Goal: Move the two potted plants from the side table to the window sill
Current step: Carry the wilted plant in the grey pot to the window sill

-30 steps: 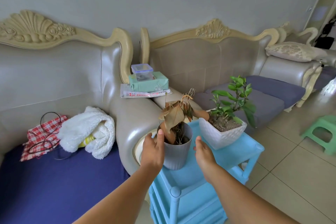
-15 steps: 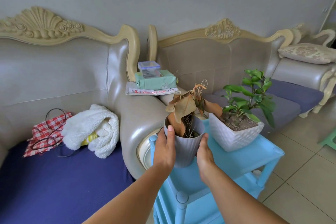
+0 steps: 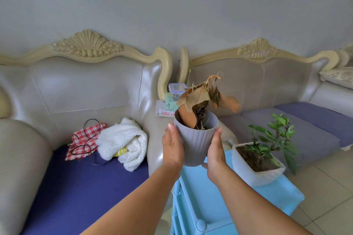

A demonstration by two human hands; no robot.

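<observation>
A grey ribbed pot (image 3: 194, 143) with a withered brown plant is lifted off the light blue side table (image 3: 219, 204). My left hand (image 3: 172, 149) grips its left side and my right hand (image 3: 215, 150) grips its right side and underside. A white pot with a green leafy plant (image 3: 256, 168) still stands on the table's right part, close to my right forearm. No window sill is in view.
Two leather sofas with carved cream frames stand along the wall. A white fluffy blanket (image 3: 124, 143), a red checked cloth with a black cable (image 3: 84, 139) and a stack of boxes (image 3: 172, 99) on the sofa arm lie to the left. Tiled floor at the right.
Both hands closed around the grey pot and raised it off the blue table. The view has shifted, so the table and the white pot sit lower in frame.
</observation>
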